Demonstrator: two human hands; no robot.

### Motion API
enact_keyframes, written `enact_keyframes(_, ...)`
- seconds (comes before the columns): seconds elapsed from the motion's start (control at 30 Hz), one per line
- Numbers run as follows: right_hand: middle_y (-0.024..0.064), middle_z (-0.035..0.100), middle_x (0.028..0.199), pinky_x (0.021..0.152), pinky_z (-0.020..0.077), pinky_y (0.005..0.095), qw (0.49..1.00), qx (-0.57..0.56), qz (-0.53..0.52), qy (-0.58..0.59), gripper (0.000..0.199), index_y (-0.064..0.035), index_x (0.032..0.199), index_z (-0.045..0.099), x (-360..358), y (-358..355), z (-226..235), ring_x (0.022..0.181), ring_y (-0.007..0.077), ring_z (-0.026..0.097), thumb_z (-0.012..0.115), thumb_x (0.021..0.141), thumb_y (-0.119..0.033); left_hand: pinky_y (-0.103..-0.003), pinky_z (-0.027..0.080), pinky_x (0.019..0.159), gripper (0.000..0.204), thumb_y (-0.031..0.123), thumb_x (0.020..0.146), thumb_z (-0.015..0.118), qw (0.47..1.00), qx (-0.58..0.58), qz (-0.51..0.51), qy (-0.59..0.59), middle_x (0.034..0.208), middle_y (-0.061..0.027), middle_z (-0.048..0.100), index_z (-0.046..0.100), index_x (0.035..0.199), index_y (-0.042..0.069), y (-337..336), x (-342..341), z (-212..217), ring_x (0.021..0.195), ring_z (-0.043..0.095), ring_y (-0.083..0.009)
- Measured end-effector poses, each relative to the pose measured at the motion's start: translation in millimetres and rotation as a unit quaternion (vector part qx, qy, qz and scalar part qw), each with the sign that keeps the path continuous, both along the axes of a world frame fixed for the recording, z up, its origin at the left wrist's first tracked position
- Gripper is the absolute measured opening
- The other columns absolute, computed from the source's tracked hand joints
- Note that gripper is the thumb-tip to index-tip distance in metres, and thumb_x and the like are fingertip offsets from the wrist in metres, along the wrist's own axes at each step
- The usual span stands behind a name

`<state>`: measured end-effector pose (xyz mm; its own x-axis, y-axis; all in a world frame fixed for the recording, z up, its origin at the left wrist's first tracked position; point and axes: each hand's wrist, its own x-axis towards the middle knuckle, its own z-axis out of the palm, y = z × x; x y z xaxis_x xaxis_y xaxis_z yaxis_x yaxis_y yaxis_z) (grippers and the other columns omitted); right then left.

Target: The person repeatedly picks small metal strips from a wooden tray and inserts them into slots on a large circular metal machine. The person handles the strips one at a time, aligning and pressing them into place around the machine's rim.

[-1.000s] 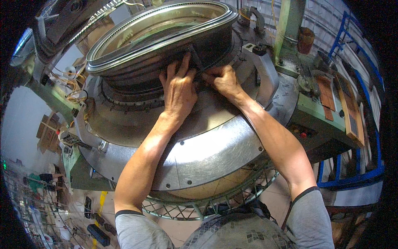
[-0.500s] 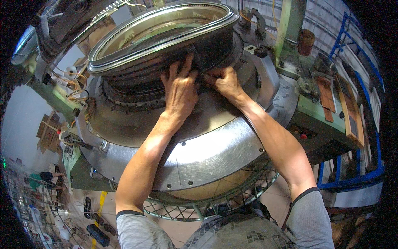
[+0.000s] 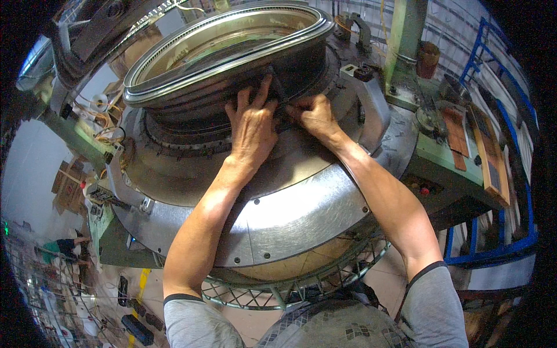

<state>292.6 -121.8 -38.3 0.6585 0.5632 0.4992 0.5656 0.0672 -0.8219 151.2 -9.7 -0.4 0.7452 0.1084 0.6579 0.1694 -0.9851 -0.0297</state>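
Note:
A large metal ring (image 3: pixel 229 57) with a shiny toothed rim sits tilted on a round machine base. Below the rim its dark side wall (image 3: pixel 301 61) faces me. My left hand (image 3: pixel 252 124) lies against that wall, fingers spread, the index finger reaching up onto a narrow dark strip (image 3: pixel 277 87). Just to its right, my right hand (image 3: pixel 316 119) is closed in a pinch near the lower end of the strip. What its fingertips grip is too dark and small to make out. Both forearms cross a brushed metal apron (image 3: pixel 301 211) with several dark holes along its edge.
Grey metal brackets (image 3: pixel 374 110) stand on both sides of the base. On the green bench at right lie brown strips (image 3: pixel 455 130) and a wooden-framed board (image 3: pixel 490 153), beside a blue rack (image 3: pixel 531 226). A person in green (image 3: pixel 55 249) is far left, near cardboard boxes (image 3: pixel 68 185).

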Motion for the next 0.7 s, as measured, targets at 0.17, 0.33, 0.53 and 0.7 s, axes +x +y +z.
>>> enact_keyframes(0.17,0.0006,0.069,0.069,0.060,0.0468,0.0287,1.000,0.001,0.005,-0.011,0.019,-0.0005,0.084,0.077,-1.5,-1.5,1.7,0.064,0.0082,0.057,0.073,0.086,-0.019,-0.069,0.035,0.102,0.039,0.004,0.068,0.075,1.000,-0.001,-0.008,0.003,0.160,-0.0030,0.035,0.073,0.106,0.011,2.1,0.2,0.7,0.135,0.038,-0.0407)
enact_keyframes(0.33,0.0018,0.070,0.070,0.061,0.0470,0.0290,1.000,0.000,0.005,0.016,0.020,0.0004,0.085,0.077,-8.0,-5.6,7.3,0.065,0.0085,0.057,0.073,0.086,-0.019,-0.071,0.034,0.101,0.038,0.006,0.069,0.076,1.000,-0.006,-0.014,0.012,0.161,-0.0023,0.034,0.073,0.106,0.012,5.0,-0.5,1.4,0.137,0.036,-0.0413)
enact_keyframes(0.53,0.0027,0.069,0.070,0.061,0.0473,0.0289,0.999,0.014,0.016,0.038,0.019,0.0013,0.085,0.076,-8.3,-3.9,5.3,0.065,0.0086,0.057,0.072,0.087,-0.017,-0.074,0.032,0.102,0.038,0.008,0.070,0.077,0.999,-0.019,-0.027,0.022,0.162,-0.0011,0.030,0.072,0.107,0.013,7.2,-2.2,3.0,0.137,0.035,-0.0416)
enact_keyframes(0.7,0.0019,0.069,0.068,0.061,0.0472,0.0286,1.000,0.015,0.022,0.005,0.018,0.0003,0.082,0.076,-3.3,-2.5,0.8,0.064,0.0084,0.057,0.072,0.088,-0.017,-0.074,0.031,0.102,0.037,0.009,0.070,0.078,0.999,-0.020,-0.037,0.020,0.163,-0.0003,0.030,0.073,0.107,0.013,10.0,-2.2,2.6,0.136,0.035,-0.0408)
